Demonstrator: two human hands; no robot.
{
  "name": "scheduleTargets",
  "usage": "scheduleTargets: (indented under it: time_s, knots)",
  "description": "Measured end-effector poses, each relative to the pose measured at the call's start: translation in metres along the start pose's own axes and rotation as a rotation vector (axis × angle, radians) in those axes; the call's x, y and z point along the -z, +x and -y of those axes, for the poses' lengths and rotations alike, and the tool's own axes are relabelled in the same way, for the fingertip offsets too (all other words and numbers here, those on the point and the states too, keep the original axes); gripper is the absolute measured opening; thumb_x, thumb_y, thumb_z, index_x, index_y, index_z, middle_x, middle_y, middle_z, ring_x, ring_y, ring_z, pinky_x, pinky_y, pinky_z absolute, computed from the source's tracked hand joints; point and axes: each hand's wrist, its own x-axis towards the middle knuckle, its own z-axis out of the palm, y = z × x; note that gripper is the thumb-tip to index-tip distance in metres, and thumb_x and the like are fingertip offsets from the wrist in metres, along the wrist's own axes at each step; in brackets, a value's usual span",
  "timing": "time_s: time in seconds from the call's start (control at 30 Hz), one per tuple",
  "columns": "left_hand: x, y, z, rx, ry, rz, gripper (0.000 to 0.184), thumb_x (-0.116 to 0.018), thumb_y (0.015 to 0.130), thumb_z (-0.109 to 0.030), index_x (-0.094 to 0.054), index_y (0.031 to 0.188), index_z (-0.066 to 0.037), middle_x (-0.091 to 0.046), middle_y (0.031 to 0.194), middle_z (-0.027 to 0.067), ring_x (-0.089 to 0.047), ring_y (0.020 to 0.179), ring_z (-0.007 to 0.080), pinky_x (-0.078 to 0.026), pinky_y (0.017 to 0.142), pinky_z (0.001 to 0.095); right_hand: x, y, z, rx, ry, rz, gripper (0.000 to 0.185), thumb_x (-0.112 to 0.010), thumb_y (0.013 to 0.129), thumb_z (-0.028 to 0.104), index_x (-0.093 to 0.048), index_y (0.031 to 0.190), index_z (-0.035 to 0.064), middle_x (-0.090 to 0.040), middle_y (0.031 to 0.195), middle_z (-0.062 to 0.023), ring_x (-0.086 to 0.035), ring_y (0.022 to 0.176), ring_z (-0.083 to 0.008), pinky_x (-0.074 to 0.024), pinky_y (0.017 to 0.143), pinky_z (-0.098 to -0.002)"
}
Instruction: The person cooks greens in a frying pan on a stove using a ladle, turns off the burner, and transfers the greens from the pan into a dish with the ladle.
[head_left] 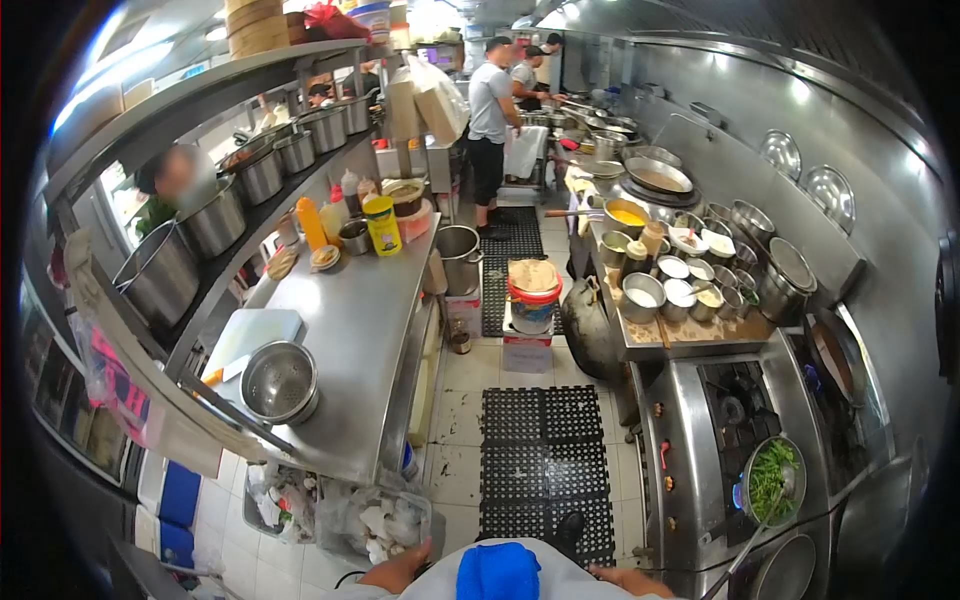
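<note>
At the near edge, the left hand [408,566] and the right hand [627,581] appear only partly, beside the pale shirt [560,577]. Their fingers are hard to make out, so I cannot tell how open either grip is, or whether it has hold of something. At near right, the round metal pan [790,487] with chopped green vegetables [769,474] is over a blue flame [738,495], mostly hidden.

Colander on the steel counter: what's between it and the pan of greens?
Head view: bare stretch of counter, tiled floor, a black perforated mat and the stove's front separate the colander from the pan of greens.
</note>
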Motion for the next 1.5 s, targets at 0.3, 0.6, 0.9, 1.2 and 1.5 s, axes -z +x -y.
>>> scheduleTargets:
  time_s: [0.3, 0.6, 0.9, 1.2, 1.5]
  knots:
    - [0.093, -0.116, -0.369, -0.48, -0.193, -0.095, 0.107, -0.027, 0.071, -0.083, -0.001, 0.146, -0.011, 0.002, 0.152, 0.0161, -0.002, 0.14, 0.0346, -0.01, 0.105, 0.0614, 0.277, -0.048, 0.385, 0.648, 0.002, -0.585, 0.03, -0.044, 0.093, 0.023, -0.058, 0.109, 0.001, -0.06, 0.105, -0.0112, -0.057, 0.094, -0.0232, -0.046, 0.083, -0.036]
    - [0.164, -0.424, -0.597, -1.884, 0.423, -1.153, 0.059, -0.039, 0.076, -0.039, -0.034, 0.125, -0.006, -0.033, 0.125, 0.018, -0.034, 0.117, 0.0339, -0.031, 0.092, 0.0496, 0.35, -0.421, 0.575, 1.794, 0.158, -0.763, 0.029, -0.044, 0.093, 0.021, -0.058, 0.107, 0.0011, -0.06, 0.103, -0.009, -0.056, 0.094, -0.0214, -0.046, 0.082, -0.0349]
    - [0.049, -0.096, -0.418, -1.615, 1.205, -1.067, 0.04, -0.046, 0.08, -0.019, -0.05, 0.117, -0.003, -0.049, 0.115, 0.0183, -0.047, 0.108, 0.0327, -0.039, 0.088, 0.0412, 0.269, -0.101, 0.41, 0.559, -0.361, -0.743, 0.03, -0.049, 0.089, 0.026, -0.062, 0.105, 0.0045, -0.065, 0.096, -0.0096, -0.062, 0.087, -0.0221, -0.0496, 0.077, -0.0376]
    - [-0.006, -0.059, -0.151, -0.511, 0.017, 0.067, 0.094, -0.035, 0.083, -0.074, -0.011, 0.148, -0.011, -0.001, 0.155, 0.0118, -0.001, 0.143, 0.0293, -0.002, 0.114, 0.0465, -0.026, -0.035, 0.053, -0.07, 0.112, 0.191, 0.101, -0.045, 0.08, 0.072, -0.011, 0.148, 0.0048, -0.008, 0.153, -0.0198, -0.012, 0.141, -0.0299, -0.0137, 0.112, -0.0472]
    - [0.135, -0.269, -0.496, -1.139, -0.466, 0.018, 0.09, -0.03, 0.089, -0.068, 0.0, 0.148, -0.008, 0.001, 0.155, 0.0106, -0.005, 0.142, 0.0195, -0.004, 0.114, 0.0343, 0.03, -0.214, 0.293, 1.035, 0.363, -0.076, 0.081, -0.033, 0.095, 0.054, -0.002, 0.147, 0.0001, -0.003, 0.155, -0.0153, -0.002, 0.143, -0.0259, -0.0025, 0.114, -0.0368]
